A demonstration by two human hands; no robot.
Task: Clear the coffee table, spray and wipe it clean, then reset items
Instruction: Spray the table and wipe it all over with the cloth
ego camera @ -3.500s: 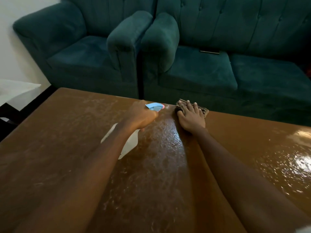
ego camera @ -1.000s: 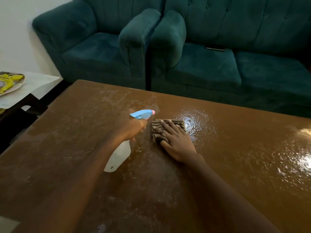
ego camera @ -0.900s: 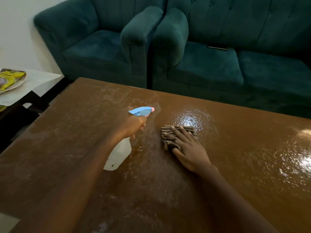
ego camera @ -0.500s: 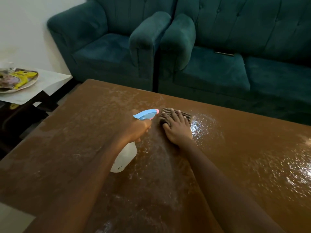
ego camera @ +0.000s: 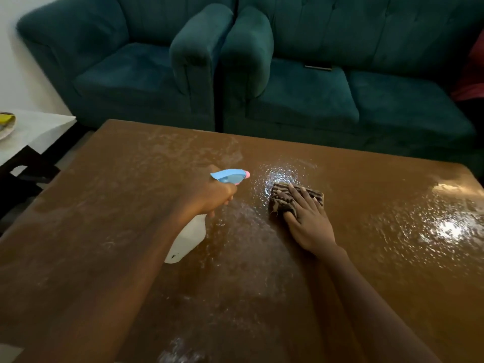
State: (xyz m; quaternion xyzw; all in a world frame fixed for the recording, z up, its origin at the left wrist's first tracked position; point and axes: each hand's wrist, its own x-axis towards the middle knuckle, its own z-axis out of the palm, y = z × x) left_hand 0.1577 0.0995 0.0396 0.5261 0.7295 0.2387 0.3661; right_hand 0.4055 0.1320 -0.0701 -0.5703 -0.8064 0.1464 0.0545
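Brown table (ego camera: 99, 210) glistens with spray, so clearing looks done, wiping is underway and resetting is yet to come: left hand (ego camera: 209, 196) has its grip curled round the spray bottle (ego camera: 187, 239) over the table, right hand (ego camera: 310, 224) presses flat-fingered on the striped cloth (ego camera: 281, 199) mid-table

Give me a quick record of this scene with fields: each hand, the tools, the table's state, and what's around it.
left hand: grips spray bottle, blue nozzle pointing away
right hand: flat on striped cloth, pressing it down
coffee table: brown top, smeared, wet droplets glinting just beyond the cloth
behind: teal armchair beside teal sofa
far left: white side table
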